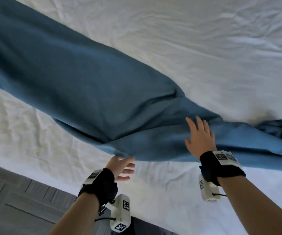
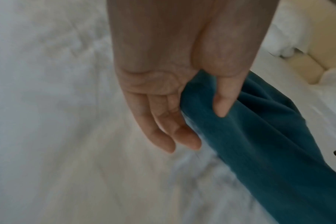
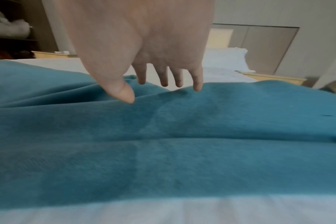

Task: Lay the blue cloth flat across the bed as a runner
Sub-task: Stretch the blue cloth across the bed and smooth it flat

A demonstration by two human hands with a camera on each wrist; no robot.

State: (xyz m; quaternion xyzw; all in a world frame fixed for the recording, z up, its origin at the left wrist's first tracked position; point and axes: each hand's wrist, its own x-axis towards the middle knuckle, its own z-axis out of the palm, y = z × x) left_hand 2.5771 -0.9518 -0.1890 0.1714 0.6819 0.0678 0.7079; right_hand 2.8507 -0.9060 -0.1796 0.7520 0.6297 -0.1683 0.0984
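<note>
The blue cloth (image 1: 86, 85) runs slantwise over the white bed (image 1: 204, 48), from the far left to the right edge of the head view. It is creased near its middle and bunched at its right end. My left hand (image 1: 122, 165) is at the cloth's near edge. In the left wrist view the left hand (image 2: 197, 115) pinches a fold of the blue cloth (image 2: 259, 144) between thumb and fingers. My right hand (image 1: 198, 133) lies palm down over the cloth, fingers spread and straight. Seen from the right wrist, the right hand (image 3: 159, 84) has its fingertips at the blue cloth (image 3: 163, 144).
Wrinkled white sheet shows on both sides of the cloth. The bed's near edge borders grey floor (image 1: 18, 200) at the lower left. A white pillow (image 3: 224, 56) and a wooden bedside unit (image 3: 274, 77) stand beyond the cloth.
</note>
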